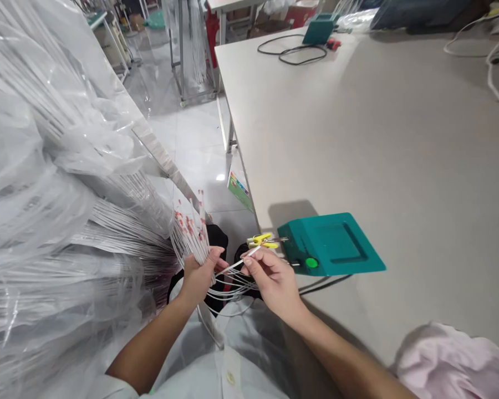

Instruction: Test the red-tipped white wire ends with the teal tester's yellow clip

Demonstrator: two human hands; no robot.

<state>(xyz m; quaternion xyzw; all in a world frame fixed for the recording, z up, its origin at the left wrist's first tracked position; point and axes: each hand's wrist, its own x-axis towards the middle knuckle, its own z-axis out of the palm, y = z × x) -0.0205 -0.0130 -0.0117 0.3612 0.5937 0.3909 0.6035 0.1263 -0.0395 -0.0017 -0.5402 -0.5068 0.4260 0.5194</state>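
My left hand (199,275) is closed around a bundle of thin white wires with red tips (191,230), which fan upward from my fist. My right hand (270,277) pinches a single white wire (243,261) between thumb and fingers. That wire's end points toward the yellow clips (263,240) at the left side of a teal box with a green button (328,244). The box lies on the grey table (378,144) near its front left corner. Several white wires loop between my two hands.
A large heap of white wires under clear plastic sheeting (45,194) fills the left side. A second teal box (319,27) and a black cable (293,51) lie at the table's far end. Pink cloth (453,360) sits at the lower right. White cables (494,66) lie far right.
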